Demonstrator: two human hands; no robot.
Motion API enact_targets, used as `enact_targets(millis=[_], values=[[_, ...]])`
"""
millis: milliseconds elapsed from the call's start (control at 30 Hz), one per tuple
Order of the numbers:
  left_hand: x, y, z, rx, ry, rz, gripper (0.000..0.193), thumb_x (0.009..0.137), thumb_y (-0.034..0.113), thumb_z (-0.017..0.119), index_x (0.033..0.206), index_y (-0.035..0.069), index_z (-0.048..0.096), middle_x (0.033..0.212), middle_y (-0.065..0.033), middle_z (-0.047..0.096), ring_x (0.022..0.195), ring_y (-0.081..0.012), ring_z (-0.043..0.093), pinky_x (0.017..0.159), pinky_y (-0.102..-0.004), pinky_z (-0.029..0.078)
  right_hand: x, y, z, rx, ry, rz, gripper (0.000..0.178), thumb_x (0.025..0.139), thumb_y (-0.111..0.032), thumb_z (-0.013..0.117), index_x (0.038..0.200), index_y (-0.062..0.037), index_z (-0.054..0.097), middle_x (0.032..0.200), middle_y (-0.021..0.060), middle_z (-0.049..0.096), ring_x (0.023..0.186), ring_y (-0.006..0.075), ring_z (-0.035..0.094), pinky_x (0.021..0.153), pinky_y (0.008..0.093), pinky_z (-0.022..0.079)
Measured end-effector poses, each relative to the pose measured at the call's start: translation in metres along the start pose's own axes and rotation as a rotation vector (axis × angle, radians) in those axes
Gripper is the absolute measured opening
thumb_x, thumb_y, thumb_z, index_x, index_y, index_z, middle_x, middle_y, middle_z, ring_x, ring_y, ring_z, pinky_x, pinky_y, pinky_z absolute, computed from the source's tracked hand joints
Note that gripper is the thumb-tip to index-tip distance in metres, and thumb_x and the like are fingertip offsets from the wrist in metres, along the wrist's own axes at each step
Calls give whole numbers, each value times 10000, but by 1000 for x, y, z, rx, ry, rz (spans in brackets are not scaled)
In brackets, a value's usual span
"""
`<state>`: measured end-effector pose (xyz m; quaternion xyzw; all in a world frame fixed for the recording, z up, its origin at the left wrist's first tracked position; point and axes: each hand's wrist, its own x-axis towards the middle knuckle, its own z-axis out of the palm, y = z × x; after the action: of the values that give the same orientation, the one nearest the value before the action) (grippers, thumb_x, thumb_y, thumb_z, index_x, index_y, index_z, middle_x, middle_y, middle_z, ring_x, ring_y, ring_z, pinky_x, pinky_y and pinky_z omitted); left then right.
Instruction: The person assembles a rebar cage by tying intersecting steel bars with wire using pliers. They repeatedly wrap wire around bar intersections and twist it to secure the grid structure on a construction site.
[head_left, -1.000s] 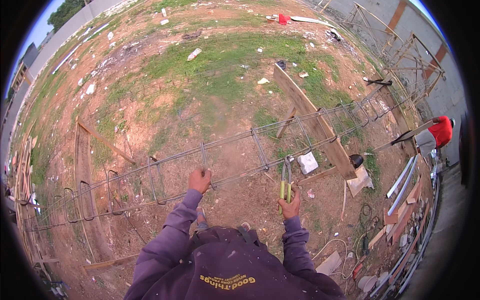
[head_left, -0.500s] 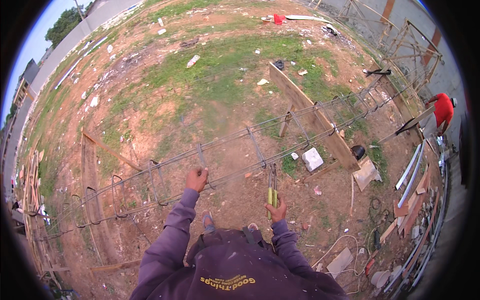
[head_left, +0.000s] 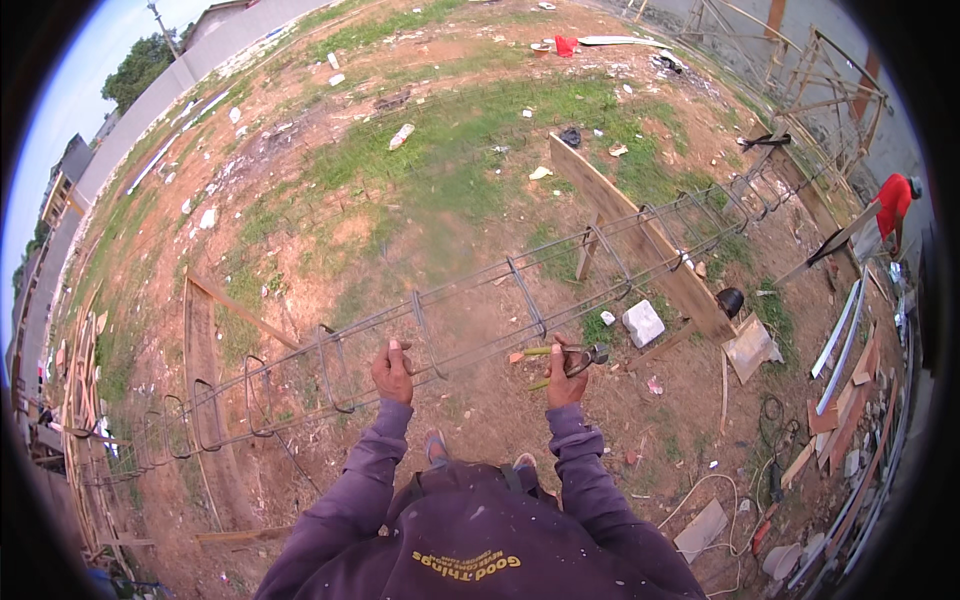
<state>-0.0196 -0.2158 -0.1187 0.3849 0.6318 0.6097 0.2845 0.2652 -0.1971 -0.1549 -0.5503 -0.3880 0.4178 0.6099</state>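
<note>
With the middle of the view as the clock's centre, the steel rebar cage (head_left: 530, 297) slants across from 8 o'clock to 2 o'clock, long bars with rectangular hoops spaced along them. The left hand (head_left: 393, 374) is at about 8 o'clock, in front of the cage's near bars and just beside a hoop (head_left: 427, 338). Its fingers are curled in; whether they clasp something, or touch the steel, I cannot tell. The right hand (head_left: 568, 377) is at about 4 o'clock, fingers closed around a pair of pincers (head_left: 599, 354) — the metal head points toward 3 o'clock, while the yellow-green handles stick out toward 9, spread apart. Whether the tool's jaws are parted or meeting is too small to tell.

A wooden plank (head_left: 612, 201) stands on edge at 2 o'clock, crossing the line of the cage, and another wooden board (head_left: 203, 345) is near 8 o'clock. A white block (head_left: 643, 323) sits on the ground at 3 o'clock, near the plank. Between 2 and 3 — well apart from both hands — is a person in a red top (head_left: 893, 204). A clear bottle (head_left: 401, 137) lies on the grass at 11 o'clock.
</note>
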Motion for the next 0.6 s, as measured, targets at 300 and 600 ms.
enact_targets(millis=[300, 600], values=[[-91, 33, -35, -154, -329, -278, 446, 1008, 375, 482, 1074, -35, 646, 788, -87, 636, 717, -156, 602, 659, -296, 482, 10, 38, 63, -691, -35, 78, 508, 889, -494, 613, 1003, -1, 666, 942, 205, 672, 904, 318, 646, 783, 385, 488], [-115, 21, -25, -548, -491, -537, 514, 1011, 375, 456, 1346, -14, 478, 1433, -150, 446, 1367, -288, 368, 1093, -487, 334, 7, 32, 47, -363, -24, 58, 356, 804, -296, 765, 967, 7, 673, 857, 135, 654, 751, 209, 642, 650, 361, 517]])
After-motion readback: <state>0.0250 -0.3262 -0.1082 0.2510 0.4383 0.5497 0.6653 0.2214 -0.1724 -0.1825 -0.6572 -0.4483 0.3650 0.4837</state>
